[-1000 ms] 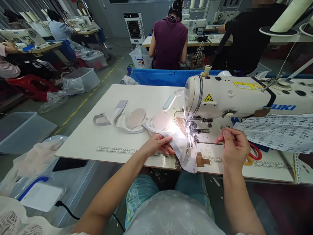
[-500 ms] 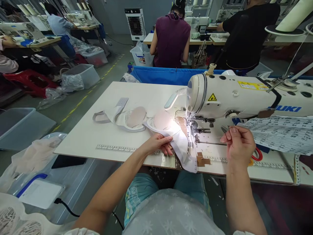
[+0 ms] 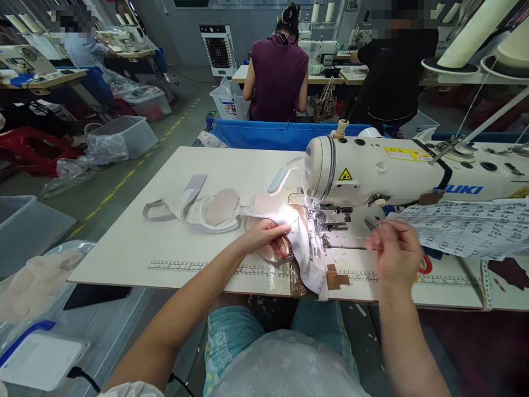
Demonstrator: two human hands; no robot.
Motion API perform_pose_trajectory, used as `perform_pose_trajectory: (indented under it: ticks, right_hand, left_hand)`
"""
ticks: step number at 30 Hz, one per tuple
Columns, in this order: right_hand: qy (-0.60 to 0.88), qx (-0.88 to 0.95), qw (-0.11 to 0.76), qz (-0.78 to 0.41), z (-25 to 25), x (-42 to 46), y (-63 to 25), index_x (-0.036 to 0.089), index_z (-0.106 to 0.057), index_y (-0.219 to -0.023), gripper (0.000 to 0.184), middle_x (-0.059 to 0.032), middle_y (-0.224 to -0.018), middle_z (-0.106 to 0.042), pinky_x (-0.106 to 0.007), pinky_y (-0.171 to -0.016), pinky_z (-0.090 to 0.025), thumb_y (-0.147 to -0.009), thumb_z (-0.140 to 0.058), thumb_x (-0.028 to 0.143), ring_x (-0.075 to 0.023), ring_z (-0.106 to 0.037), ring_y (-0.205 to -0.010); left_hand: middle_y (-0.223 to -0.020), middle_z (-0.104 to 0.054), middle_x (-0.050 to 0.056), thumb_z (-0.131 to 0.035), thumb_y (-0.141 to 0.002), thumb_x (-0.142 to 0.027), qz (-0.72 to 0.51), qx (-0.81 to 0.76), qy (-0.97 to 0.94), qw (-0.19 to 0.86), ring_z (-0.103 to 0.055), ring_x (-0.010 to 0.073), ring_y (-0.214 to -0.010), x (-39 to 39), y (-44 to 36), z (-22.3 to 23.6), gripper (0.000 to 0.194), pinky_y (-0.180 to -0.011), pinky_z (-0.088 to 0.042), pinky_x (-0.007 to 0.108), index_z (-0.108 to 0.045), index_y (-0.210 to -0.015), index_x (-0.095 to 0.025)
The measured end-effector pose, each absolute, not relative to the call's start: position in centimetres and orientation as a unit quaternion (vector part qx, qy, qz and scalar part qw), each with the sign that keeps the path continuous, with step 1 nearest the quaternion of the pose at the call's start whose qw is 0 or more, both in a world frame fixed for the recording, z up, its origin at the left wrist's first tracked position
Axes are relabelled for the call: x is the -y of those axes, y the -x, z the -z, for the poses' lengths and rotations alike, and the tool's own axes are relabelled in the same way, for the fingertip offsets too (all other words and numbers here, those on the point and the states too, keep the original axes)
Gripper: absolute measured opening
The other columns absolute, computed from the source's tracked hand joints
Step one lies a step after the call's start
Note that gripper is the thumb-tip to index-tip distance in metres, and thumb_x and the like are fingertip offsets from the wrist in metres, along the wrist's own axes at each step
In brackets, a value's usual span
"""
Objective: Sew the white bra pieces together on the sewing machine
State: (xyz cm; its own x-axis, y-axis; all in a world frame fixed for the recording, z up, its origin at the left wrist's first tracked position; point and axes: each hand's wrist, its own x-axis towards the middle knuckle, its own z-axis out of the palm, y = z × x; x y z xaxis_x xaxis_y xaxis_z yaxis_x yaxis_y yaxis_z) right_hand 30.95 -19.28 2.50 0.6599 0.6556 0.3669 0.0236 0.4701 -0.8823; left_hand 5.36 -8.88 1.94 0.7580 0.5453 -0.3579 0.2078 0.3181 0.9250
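A white bra (image 3: 223, 208) with beige cup pads lies across the sewing table, its right-hand band reaching the sewing machine's lit needle area (image 3: 316, 220). My left hand (image 3: 266, 238) is closed on the bra, thumb on top, just left of the presser foot. The end of the band (image 3: 312, 275) hangs toward the table's front edge. My right hand (image 3: 394, 248), blurred by motion, is pinched right of the needle. A thin pale thread seems to run from its fingertips toward the machine. Metal snips (image 3: 371, 223) lie just behind that hand.
The white machine head (image 3: 372, 165) spans the right side. Red-handled scissors (image 3: 425, 264) and a printed paper sheet (image 3: 471, 226) lie beside my right hand. A ruler strip (image 3: 185, 267) runs along the front. Left is a plastic bin (image 3: 28, 220); co-workers sit ahead.
My view has shifted slightly to the right. My left hand's hold has turned the bra a little, and a cup now shows beneath it. My right hand is now blurred.
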Motion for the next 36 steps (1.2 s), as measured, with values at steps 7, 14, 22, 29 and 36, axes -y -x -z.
perform_pose_trajectory:
  ticks: [7, 14, 22, 29, 36]
  right_hand:
    - [0.476, 0.298, 0.809, -0.174, -2.9, 19.5, -32.6, 0.019, -0.060, -0.075, 0.020, 0.0047, -0.058, -0.049, -0.020, -0.040, -0.037, -0.067, -0.077, 0.025, -0.0069, -0.041, -0.049]
    - [0.474, 0.263, 0.830, -0.126, -2.6, 19.1, -34.1, 0.019, -0.057, -0.072, 0.018, 0.0054, -0.058, -0.048, -0.019, -0.038, -0.036, -0.066, -0.074, 0.024, -0.0069, -0.040, -0.049]
    - [0.488, 0.257, 0.829, -0.093, -3.5, 19.4, -34.5, 0.020, -0.055, -0.070, 0.010, 0.0054, -0.059, -0.045, -0.018, -0.034, -0.033, -0.069, -0.064, 0.019, -0.0074, -0.037, -0.049]
    - [0.500, 0.271, 0.820, -0.057, -3.3, 20.0, -35.0, 0.025, -0.059, -0.070, 0.010, 0.0048, -0.057, -0.042, -0.023, -0.037, -0.027, -0.074, -0.064, 0.017, -0.0099, -0.032, -0.048]
    - [0.593, 0.556, 0.532, -0.237, -2.1, 20.3, -28.2, 0.023, -0.066, -0.101, 0.020, 0.0029, -0.067, -0.055, -0.025, -0.051, -0.043, -0.082, -0.061, 0.026, -0.0108, -0.051, -0.055]
  left_hand:
    - [-0.055, -0.068, 0.008, -0.058, -0.082, -0.053, -0.083, -0.316, -0.602, 0.728, -0.063, 0.0123, -0.052, 7.6, -5.3, -1.7, 0.051, -0.055, -0.050, 0.020, -0.068, -0.057, -0.010]
    - [-0.055, -0.068, 0.008, -0.055, -0.086, -0.048, -0.091, -0.318, -0.597, 0.731, -0.062, 0.0112, -0.051, 7.6, -5.1, -1.0, 0.050, -0.055, -0.049, 0.020, -0.068, -0.056, -0.010]
    - [-0.051, -0.066, 0.006, -0.056, -0.085, -0.050, -0.086, -0.332, -0.594, 0.727, -0.059, 0.0103, -0.047, 7.7, -5.1, -1.3, 0.051, -0.055, -0.049, 0.020, -0.065, -0.053, -0.012]
    - [-0.051, -0.065, 0.007, -0.055, -0.084, -0.053, -0.075, -0.329, -0.605, 0.721, -0.058, 0.0109, -0.047, 7.7, -5.1, -1.5, 0.054, -0.055, -0.049, 0.021, -0.064, -0.049, -0.012]
    - [-0.047, -0.062, 0.006, -0.054, -0.085, -0.053, -0.071, -0.339, -0.597, 0.724, -0.056, 0.0110, -0.044, 7.9, -5.5, -1.7, 0.054, -0.052, -0.047, 0.022, -0.061, -0.050, -0.013]
